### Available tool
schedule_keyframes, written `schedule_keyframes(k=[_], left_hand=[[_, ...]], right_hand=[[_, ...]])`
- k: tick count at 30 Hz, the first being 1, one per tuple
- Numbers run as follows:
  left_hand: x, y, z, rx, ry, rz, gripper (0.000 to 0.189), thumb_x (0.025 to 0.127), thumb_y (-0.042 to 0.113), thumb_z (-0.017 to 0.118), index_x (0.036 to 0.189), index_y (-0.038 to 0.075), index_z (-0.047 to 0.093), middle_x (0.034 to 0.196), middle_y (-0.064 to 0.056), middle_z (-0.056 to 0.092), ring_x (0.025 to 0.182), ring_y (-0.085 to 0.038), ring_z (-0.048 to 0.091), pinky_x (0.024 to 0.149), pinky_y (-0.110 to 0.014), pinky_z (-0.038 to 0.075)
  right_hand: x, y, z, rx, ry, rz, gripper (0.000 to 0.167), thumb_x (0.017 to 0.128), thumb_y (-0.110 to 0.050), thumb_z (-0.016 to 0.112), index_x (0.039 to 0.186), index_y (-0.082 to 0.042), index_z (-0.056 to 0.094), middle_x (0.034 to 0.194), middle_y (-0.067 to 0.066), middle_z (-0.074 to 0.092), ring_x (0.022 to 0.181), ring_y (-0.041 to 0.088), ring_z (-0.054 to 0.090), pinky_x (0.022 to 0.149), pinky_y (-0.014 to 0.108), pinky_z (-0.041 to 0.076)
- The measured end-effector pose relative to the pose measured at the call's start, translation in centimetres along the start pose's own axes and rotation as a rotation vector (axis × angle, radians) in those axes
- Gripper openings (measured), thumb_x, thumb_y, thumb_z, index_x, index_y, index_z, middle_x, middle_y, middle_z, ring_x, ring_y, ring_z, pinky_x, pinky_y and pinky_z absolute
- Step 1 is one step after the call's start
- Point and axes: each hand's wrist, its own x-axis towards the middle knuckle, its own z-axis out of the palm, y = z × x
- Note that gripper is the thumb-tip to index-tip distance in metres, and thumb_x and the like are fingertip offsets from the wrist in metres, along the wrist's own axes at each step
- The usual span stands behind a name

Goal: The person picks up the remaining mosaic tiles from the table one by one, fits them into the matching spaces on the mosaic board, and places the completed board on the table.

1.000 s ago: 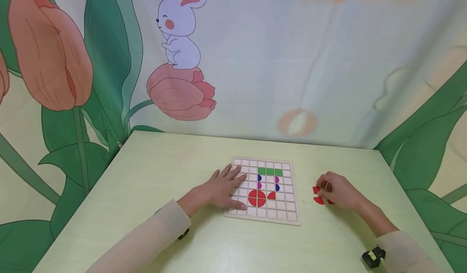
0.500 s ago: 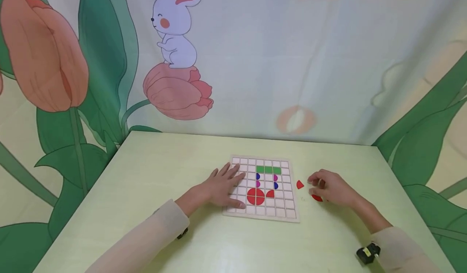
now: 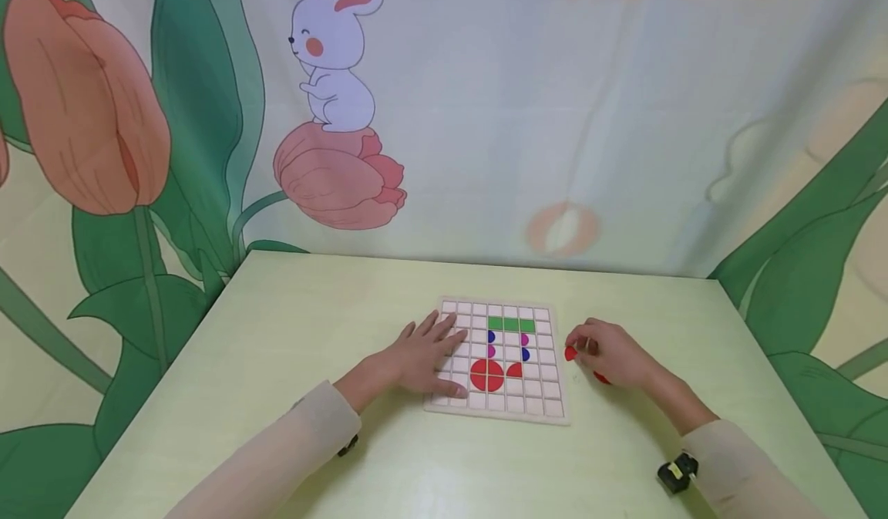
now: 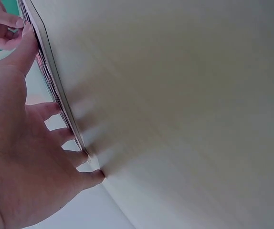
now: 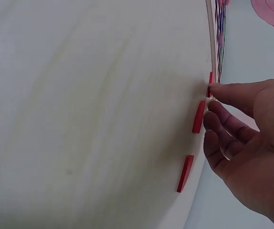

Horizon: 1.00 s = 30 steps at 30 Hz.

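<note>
– How do the hands lie?

– Well apart. The left hand (image 3: 419, 361) is spread over the left side of the gridded board (image 3: 516, 406), thumb on its near cells, little finger past the left edge on the counter (image 3: 333, 288).

– And the right hand (image 3: 609, 353)?

– Just off the board's right rim, thumb and finger pinching a red piece (image 3: 570, 353).

– How tight is it there?

– Only a narrow strip of counter separates that piece from the rim. Two more red pieces (image 5: 198, 117) lie by the curled fingers, one close, the other farther back to the right.

– What's on the board?

– A red disc (image 3: 487, 375) of four quarters, near the middle, with a single red quarter (image 3: 515, 370) just to its right. Farther back come small blue and magenta pieces (image 3: 525, 347) in two columns, then three green squares (image 3: 511, 324) in a row toward the far rim.

– And around it?

– The counter runs wide to the left and near sides of the board. Its far edge meets a printed cloth (image 3: 486, 118) with a rabbit (image 3: 340, 56) on a tulip at far left. A black wrist device (image 3: 677, 473) sits by the right cuff.
</note>
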Motion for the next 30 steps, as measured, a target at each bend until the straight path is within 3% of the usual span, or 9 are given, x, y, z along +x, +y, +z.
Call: schedule_keyframes(k=[8, 19, 30], left_hand=[[-0.1, -0.1, 0.3, -0.002, 0.003, -0.007, 0.109, 0.088, 0.078, 0.066, 0.171, 0.024, 0.021, 0.179, -0.007, 0.006, 0.164, -0.038, -0.002, 0.126, -0.067, 0.012], [0.0, -0.1, 0.4, 0.006, -0.003, 0.006, 0.11, 0.088, 0.08, 0.064, 0.171, 0.023, 0.021, 0.179, -0.008, 0.005, 0.163, -0.038, -0.003, 0.126, -0.068, 0.012], [0.2, -0.1, 0.3, 0.023, -0.001, -0.003, 0.111, 0.087, 0.081, 0.063, 0.172, 0.025, 0.019, 0.179, -0.006, 0.004, 0.164, -0.037, -0.003, 0.127, -0.067, 0.012]], right_hand=[[0.1, 0.4, 0.3, 0.048, -0.007, 0.054, 0.015, 0.095, -0.004, 0.078, 0.107, -0.009, 0.07, 0.101, 0.004, 0.063, 0.09, 0.022, 0.057, 0.08, 0.035, 0.055], [-0.6, 0.5, -0.2, 0.09, -0.019, 0.101, 0.017, 0.094, -0.011, 0.082, 0.099, -0.01, 0.065, 0.09, 0.002, 0.062, 0.086, 0.021, 0.057, 0.072, 0.03, 0.053], [-0.3, -0.1, -1.0, 0.084, 0.081, 0.008, 0.006, 0.098, -0.01, 0.077, 0.101, -0.014, 0.074, 0.076, 0.0, 0.055, 0.073, 0.02, 0.054, 0.058, 0.026, 0.043]])
